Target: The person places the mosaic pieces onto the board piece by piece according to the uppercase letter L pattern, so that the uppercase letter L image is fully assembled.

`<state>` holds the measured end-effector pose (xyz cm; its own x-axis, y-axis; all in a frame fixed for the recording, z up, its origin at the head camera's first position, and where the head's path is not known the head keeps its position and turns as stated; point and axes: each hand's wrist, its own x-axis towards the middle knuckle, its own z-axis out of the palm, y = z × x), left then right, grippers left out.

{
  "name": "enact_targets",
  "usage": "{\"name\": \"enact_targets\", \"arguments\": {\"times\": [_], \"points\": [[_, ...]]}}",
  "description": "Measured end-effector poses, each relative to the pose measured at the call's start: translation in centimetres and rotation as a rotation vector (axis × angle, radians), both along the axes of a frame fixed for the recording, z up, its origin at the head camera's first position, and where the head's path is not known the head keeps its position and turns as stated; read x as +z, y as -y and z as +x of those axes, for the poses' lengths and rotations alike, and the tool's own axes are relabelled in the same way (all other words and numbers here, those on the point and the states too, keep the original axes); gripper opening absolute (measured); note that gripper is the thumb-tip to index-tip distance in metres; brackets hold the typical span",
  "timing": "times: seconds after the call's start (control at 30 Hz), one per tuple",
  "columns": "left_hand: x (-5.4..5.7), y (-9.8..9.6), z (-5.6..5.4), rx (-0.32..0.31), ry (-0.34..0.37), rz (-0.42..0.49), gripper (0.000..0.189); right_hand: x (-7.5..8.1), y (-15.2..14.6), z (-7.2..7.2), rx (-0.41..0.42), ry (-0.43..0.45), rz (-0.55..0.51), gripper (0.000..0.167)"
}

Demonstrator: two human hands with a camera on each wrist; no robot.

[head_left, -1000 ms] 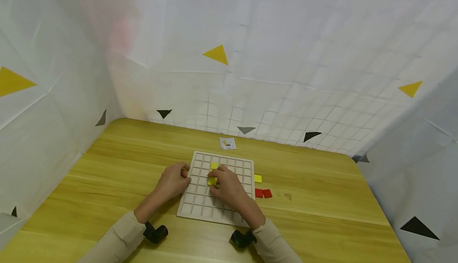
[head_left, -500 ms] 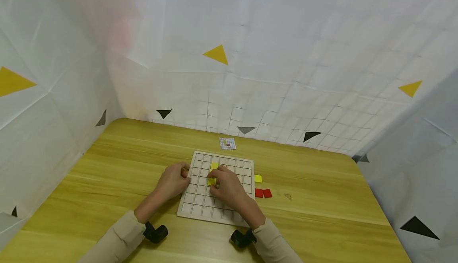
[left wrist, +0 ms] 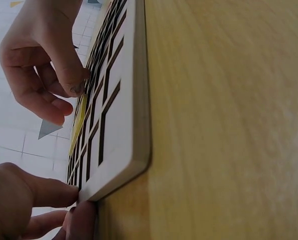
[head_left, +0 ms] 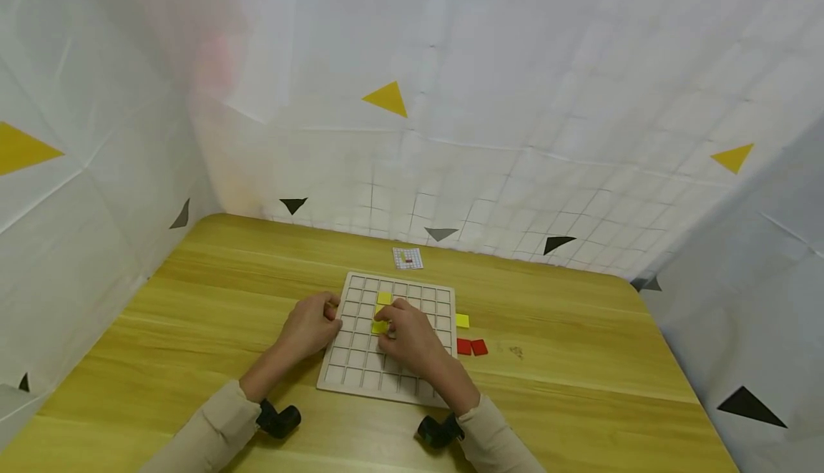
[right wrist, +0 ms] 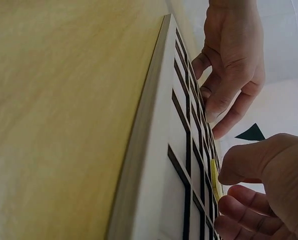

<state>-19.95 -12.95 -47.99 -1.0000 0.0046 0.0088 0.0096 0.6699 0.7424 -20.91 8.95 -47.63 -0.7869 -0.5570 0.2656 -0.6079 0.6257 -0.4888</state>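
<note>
A pale wooden grid board lies on the table. My left hand grips its left edge; in the left wrist view, fingers and thumb meet at the board's corner. Over the middle-left cells, my right hand pinches a square yellow tile between thumb and finger. From the right wrist, that tile shows as a thin yellow strip at the thumb. One more yellow tile sits in a cell farther up the same column, and yellow partly hidden by the fingers shows between them.
Right of the board lie a yellow tile and two red tiles, close to its edge. A small printed grid card rests behind the board. White sheets with coloured triangles wall in the wooden table.
</note>
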Motion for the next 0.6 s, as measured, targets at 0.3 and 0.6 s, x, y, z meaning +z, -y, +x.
{"name": "enact_targets", "arguments": {"times": [0.3, 0.6], "points": [[-0.2, 0.0, 0.0, -0.001, 0.000, 0.017, 0.033, 0.4, -1.0, 0.4, -0.036, 0.002, 0.009, 0.021], [-0.2, 0.1, 0.1, -0.006, -0.007, 0.005, 0.034, -0.5, -2.4, 0.5, -0.059, -0.030, -0.010, 0.022]]}}
